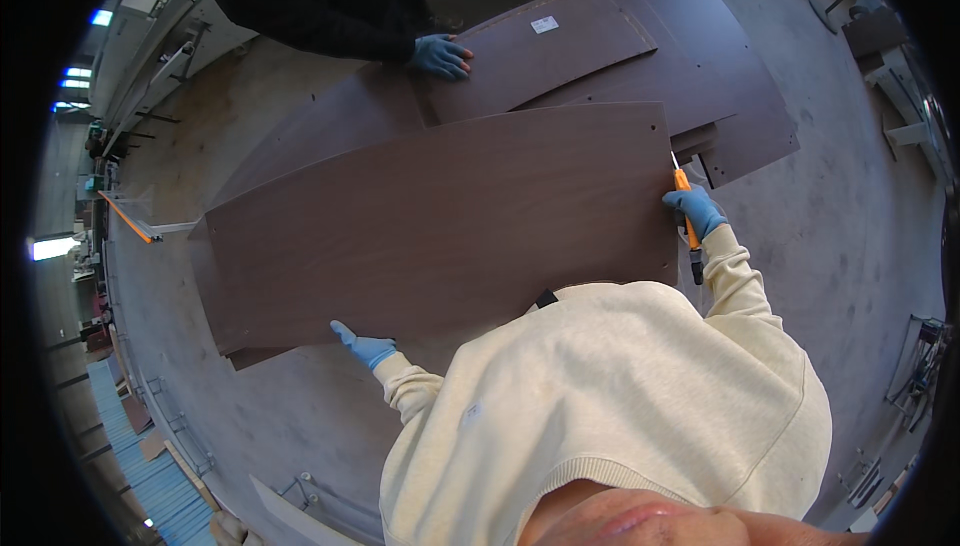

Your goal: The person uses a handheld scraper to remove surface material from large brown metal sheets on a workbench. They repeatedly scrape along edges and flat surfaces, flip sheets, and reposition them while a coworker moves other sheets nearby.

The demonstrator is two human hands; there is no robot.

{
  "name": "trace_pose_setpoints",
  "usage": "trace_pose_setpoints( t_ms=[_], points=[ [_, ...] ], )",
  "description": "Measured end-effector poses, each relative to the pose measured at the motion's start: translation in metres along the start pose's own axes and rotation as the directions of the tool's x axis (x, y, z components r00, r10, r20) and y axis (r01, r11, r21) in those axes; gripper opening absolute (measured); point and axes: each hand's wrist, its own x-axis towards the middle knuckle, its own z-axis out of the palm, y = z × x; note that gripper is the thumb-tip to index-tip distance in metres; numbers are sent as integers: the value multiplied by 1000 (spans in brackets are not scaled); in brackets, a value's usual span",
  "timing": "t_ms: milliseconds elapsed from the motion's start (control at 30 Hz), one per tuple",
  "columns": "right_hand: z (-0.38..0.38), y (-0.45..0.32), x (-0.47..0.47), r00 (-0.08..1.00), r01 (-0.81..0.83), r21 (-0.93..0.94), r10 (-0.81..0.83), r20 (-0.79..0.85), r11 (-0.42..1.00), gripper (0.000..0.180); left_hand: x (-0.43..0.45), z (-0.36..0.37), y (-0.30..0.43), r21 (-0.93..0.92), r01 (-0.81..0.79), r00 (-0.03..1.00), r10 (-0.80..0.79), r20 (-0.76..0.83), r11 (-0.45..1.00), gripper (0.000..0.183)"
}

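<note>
A large dark brown board [450, 223] lies before me, with small holes near its corners. My left hand [364, 345], in a blue glove, is at its near edge towards the left; the thumb shows on top and the other fingers are hidden. At the board's right end is my right hand [697, 210], also gloved, closed around an orange-handled tool [682, 180] with a thin pointed metal tip. A dark fitting hangs from the tool's lower end. More brown panels lie beyond the board, one of them [555, 50] bearing a white label [544, 25].
Across the panels stands a person in dark clothes, whose gloved hand [442, 56] rests on a panel. Long machinery [169, 28] is at the upper left. An orange-edged frame [129, 217] stands left of the board. Metal racks and more equipment line the right side.
</note>
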Motion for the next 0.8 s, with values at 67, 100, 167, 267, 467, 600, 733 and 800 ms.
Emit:
trace_pose_setpoints(
  t_ms=[67,100,167,267,467,600,733,800],
  points=[
    [-13,0,0,999,30,20,-30,-17,999,21,-9,15,-6,47,-27,999,29,-37,999,79],
    [-18,-1,-1,998,45,34,-43,-35,998,18,-12,18,-8,74,-51,998,54,-30,996,80],
    [-27,-2,-3,999,19,43,-18,-32,999,17,-13,23,-14,35,-9,1000,10,-15,999,81],
    [-40,-3,-6,1000,8,59,-6,-30,998,16,-3,26,-26,-8,73,997,-73,15,997,82],
    [-59,1,-6,996,-10,17,12,-89,1000,16,21,46,-58,-26,113,993,-111,49,993,83],
    [-71,13,-3,993,-51,30,54,-109,998,15,29,73,-63,-1,129,984,-128,123,992,82],
    [-91,26,8,989,-85,108,97,-111,990,15,26,114,-74,32,143,985,-146,95,989,81],
    [-106,32,16,986,-103,128,118,-121,986,15,20,135,-85,30,172,979,-174,104,985,81]
  ],
)
